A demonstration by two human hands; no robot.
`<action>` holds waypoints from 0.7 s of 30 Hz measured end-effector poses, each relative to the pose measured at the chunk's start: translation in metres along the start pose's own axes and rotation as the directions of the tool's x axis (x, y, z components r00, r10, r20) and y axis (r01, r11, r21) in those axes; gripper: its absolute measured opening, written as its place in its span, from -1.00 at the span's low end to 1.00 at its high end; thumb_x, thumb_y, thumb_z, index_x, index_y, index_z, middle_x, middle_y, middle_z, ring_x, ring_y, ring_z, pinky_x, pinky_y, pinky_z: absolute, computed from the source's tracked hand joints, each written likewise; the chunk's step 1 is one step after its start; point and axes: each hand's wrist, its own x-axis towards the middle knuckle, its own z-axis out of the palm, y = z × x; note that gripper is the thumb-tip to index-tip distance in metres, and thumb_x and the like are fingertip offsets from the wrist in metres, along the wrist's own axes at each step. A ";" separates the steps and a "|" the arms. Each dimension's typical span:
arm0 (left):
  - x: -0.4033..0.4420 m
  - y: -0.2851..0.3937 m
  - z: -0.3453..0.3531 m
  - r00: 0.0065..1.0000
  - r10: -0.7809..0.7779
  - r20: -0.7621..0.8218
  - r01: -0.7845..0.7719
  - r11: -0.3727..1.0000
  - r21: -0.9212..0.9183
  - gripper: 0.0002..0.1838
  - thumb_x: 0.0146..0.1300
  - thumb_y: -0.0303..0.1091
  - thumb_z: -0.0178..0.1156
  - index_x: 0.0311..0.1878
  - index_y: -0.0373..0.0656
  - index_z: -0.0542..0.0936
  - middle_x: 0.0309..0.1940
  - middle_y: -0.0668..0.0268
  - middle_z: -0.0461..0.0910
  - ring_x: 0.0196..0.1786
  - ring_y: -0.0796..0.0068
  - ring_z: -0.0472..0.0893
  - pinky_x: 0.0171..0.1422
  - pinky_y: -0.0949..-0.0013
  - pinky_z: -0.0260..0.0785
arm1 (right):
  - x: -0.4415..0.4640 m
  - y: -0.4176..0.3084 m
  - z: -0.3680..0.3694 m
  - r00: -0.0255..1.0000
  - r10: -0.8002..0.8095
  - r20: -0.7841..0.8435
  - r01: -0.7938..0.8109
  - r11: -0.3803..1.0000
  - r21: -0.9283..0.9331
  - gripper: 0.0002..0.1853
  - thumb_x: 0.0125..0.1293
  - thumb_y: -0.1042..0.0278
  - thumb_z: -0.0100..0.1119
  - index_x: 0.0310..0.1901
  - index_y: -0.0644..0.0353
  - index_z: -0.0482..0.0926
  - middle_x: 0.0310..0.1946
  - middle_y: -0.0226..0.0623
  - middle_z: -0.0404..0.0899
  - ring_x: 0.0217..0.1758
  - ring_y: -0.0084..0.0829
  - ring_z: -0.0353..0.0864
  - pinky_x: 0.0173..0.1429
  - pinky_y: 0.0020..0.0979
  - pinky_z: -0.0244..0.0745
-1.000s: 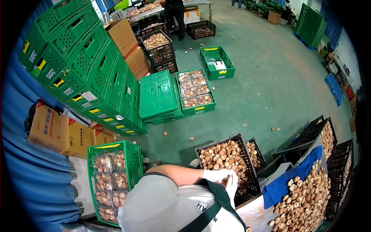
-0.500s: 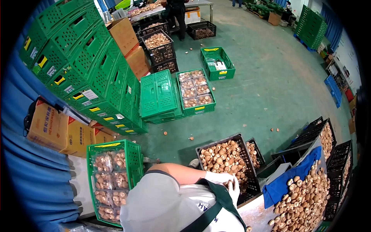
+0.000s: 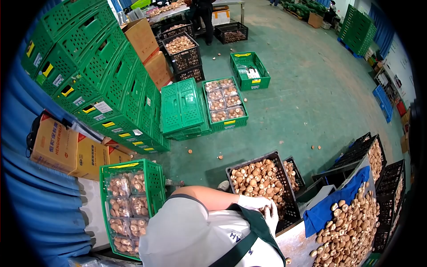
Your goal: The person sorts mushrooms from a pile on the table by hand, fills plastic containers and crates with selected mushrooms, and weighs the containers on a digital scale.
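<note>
Both hands wear white gloves and meet at the near edge of a black crate [image 3: 284,165] of loose brown mushrooms [image 3: 255,178]. My left hand [image 3: 252,202] reaches in from the left, its fingers bent toward the other hand. Close against it is my right hand [image 3: 271,218], fingers curled. Something small and brownish shows between them, too small to make out. To the right, a heap of mushrooms [image 3: 349,229] lies on a table [image 3: 296,244] beside a blue cloth [image 3: 318,218].
A green crate [image 3: 155,187] of packed mushroom trays stands at left, below tall stacked green crates [image 3: 102,66]. More green crates [image 3: 182,107] and black crates [image 3: 184,60] stand ahead. A person [image 3: 204,20] is at a far table. Black crates [image 3: 391,196] line the right.
The two hands stay together over the crate's near edge. My right hand has shifted slightly, and its fingers are more curled than half a second ago.
</note>
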 end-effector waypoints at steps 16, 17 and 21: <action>-0.007 -0.002 -0.004 0.996 0.006 0.089 -0.013 0.997 0.081 -0.71 0.42 -0.12 -0.03 0.00 -0.07 0.53 -0.19 0.41 0.52 -0.11 0.57 0.51 0.03 0.40 0.44 | -0.005 0.011 -0.006 1.000 -0.017 -0.020 0.016 0.999 -0.044 -0.55 0.41 0.49 0.06 0.33 0.25 0.41 0.06 -0.15 0.58 0.01 -0.42 0.57 0.15 -0.44 0.47; -0.007 -0.002 -0.005 0.996 0.009 0.088 -0.017 0.996 0.083 -0.71 0.42 -0.13 -0.03 0.00 -0.07 0.53 -0.19 0.42 0.52 -0.11 0.57 0.51 0.02 0.40 0.43 | -0.007 0.007 -0.004 1.000 -0.012 -0.020 0.011 0.999 -0.048 -0.55 0.41 0.49 0.06 0.33 0.25 0.41 0.04 -0.16 0.58 0.00 -0.43 0.57 0.15 -0.44 0.47; -0.009 -0.003 -0.005 0.996 0.019 0.088 -0.026 0.996 0.081 -0.72 0.42 -0.13 -0.03 -0.01 -0.07 0.54 -0.20 0.42 0.52 -0.13 0.58 0.51 0.01 0.41 0.43 | -0.014 -0.013 0.003 1.000 -0.013 -0.016 0.012 0.998 -0.065 -0.54 0.41 0.50 0.06 0.33 0.24 0.41 0.00 -0.19 0.59 -0.04 -0.45 0.57 0.13 -0.46 0.47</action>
